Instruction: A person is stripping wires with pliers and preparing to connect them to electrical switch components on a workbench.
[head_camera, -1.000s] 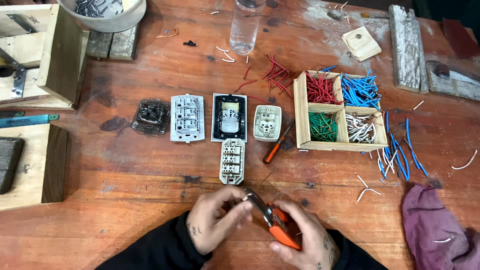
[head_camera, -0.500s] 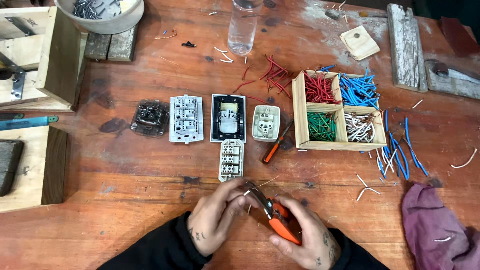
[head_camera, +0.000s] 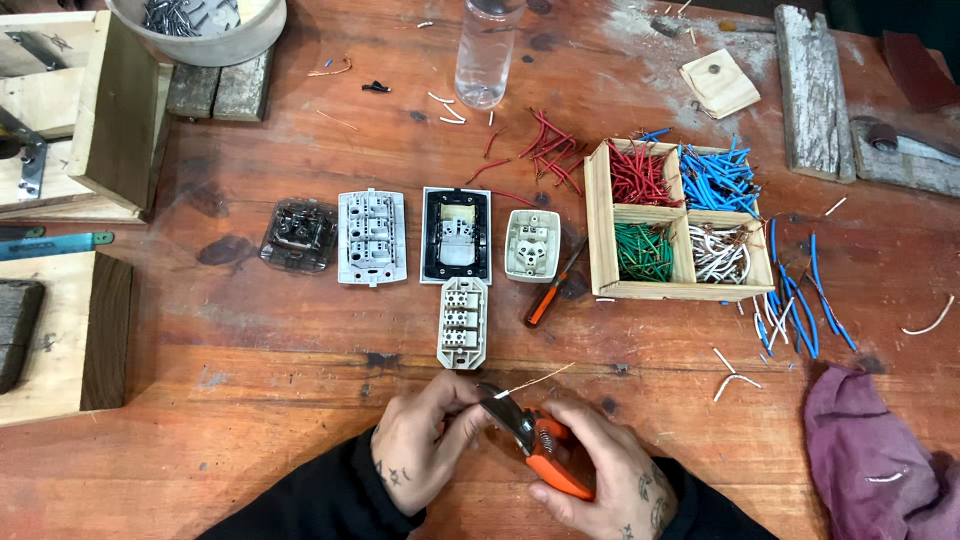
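So a thin pale wire is being pinched between the closed fingertips of the left hand, down at 6 o'clock on the worn reddish wooden table. Orange-handled wire cutters are being squeezed in the right hand, blades touching the wire, its free end poking toward 2 o'clock. A beige terminal block is lying just at 12 o'clock of the hands. A wooden four-compartment box of coloured wire bits is sitting up at 2 o'clock.
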